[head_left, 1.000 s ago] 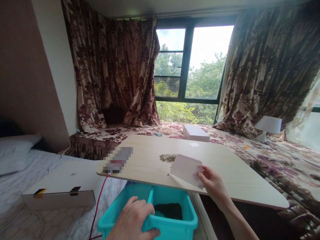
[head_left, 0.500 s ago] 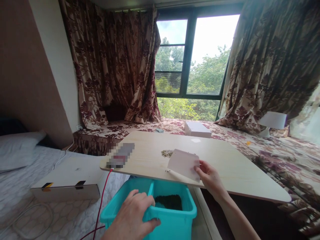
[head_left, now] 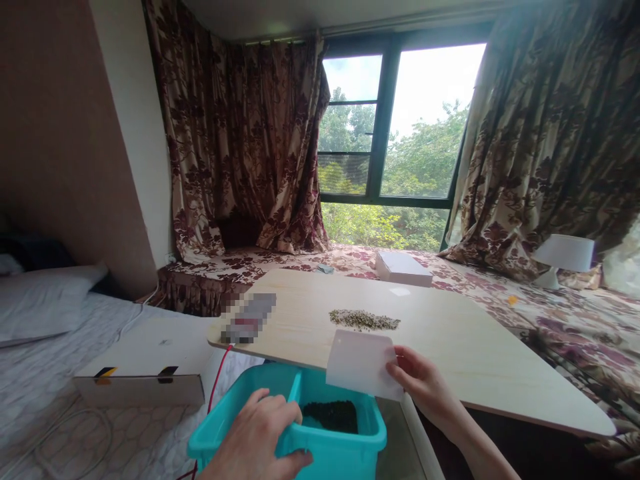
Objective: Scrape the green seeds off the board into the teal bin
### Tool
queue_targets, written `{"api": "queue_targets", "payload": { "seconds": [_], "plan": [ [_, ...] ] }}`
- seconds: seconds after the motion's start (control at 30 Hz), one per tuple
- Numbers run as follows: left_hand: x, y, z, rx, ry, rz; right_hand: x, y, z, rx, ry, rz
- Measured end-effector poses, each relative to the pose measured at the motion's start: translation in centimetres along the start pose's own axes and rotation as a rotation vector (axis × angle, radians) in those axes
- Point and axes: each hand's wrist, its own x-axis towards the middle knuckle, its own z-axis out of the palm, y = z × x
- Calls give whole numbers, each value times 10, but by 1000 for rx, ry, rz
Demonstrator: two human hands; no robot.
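Note:
My right hand (head_left: pixel 417 373) pinches the right edge of a thin white sheet (head_left: pixel 361 360), which lies over the near edge of the table and partly over the bin. Just beyond the sheet, a strip of small greenish-brown grains (head_left: pixel 364 321) is spread on the pale wooden table (head_left: pixel 450 333). Below the table edge stands a turquoise two-compartment bin (head_left: pixel 345 453). Its right compartment contains a dark heap of grains (head_left: pixel 331 416). My left hand (head_left: pixel 260 433) grips the bin's near rim by the divider, fingers inside and thumb outside; the left compartment's floor is partly hidden.
A blurred-out device (head_left: pixel 250 319) with a red cable (head_left: pixel 218 383) lies at the table's left end. On the bed to the left sits a white box (head_left: pixel 145 360). Behind the table are another white box (head_left: pixel 404 268) and a small lamp (head_left: pixel 563 253).
The white sheet has come nearer, from over the grains to the table's front edge, uncovering a longer strip of them. My left hand stays on the bin; the whole view has shifted slightly.

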Motion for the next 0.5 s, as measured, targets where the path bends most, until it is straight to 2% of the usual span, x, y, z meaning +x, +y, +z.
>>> {"api": "queue_targets", "payload": {
  "seconds": [0.07, 0.2, 0.33, 0.47, 0.5],
  "plan": [
    [0, 2, -1, 13, -3, -3, -5, -3, -9, 38, 104, 0],
    [1, 13, -1, 12, -7, 28, -14, 4, -38, 91, 413, 15],
    [2, 21, 8, -36, -39, 80, -22, 18, -56, 63, 474, 66],
    [0, 23, 15, -57, 5, 149, -18, 24, -50, 37, 494, 55],
    [0, 24, 15, -47, -19, 142, -15, 24, -48, 32, 494, 39]
  ]
}}
